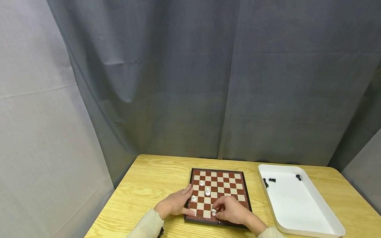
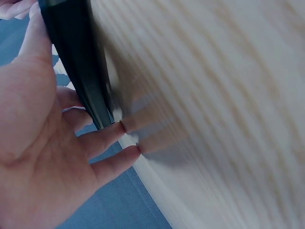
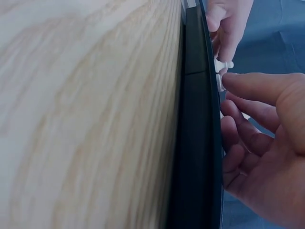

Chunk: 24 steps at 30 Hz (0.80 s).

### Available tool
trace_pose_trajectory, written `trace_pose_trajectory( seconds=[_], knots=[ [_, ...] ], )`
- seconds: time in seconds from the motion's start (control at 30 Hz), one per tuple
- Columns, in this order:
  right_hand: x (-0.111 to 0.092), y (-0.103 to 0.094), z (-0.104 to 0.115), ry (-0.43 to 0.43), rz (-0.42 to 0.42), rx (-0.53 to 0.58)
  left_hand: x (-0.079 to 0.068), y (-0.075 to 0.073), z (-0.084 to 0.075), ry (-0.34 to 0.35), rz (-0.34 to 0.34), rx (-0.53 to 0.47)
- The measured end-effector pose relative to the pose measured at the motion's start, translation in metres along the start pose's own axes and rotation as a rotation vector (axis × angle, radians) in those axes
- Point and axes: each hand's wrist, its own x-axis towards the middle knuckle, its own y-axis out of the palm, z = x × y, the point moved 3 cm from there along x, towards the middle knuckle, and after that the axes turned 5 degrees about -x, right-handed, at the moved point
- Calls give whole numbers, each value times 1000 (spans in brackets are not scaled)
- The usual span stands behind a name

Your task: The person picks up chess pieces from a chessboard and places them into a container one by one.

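Note:
A folding chessboard (image 1: 222,190) with brown and cream squares lies on the table. My right hand (image 1: 232,210) is over its near edge, pinching a small white chess piece (image 1: 214,212) between thumb and fingers at the board's surface. In the right wrist view the thumb (image 3: 252,87) meets that piece beside the board's black rim (image 3: 198,119). At the left edge, my left hand (image 1: 178,202) rests with thumb on the near corner and fingers spread along the side. Two of its fingertips (image 2: 131,153) touch the tabletop. Three other white pieces, including one pawn (image 1: 201,182), stand on the left half.
To the right of the board is a white tray (image 1: 300,201) holding several black chess pieces (image 1: 272,180) near its far end. A small black object (image 1: 161,232) shows by the left sleeve. Grey curtains (image 1: 178,82) hang behind the wooden table (image 1: 143,185).

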Motion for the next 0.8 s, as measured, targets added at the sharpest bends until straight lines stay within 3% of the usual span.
trace_pose_trajectory(
  seconds=[0.2,0.8],
  knots=[
    [3,4,1,-15,-18,-53,1,0,1,3,-3,7],
    [5,9,-3,-4,11,-7,1,3,3,10,-9,9]
  ],
)
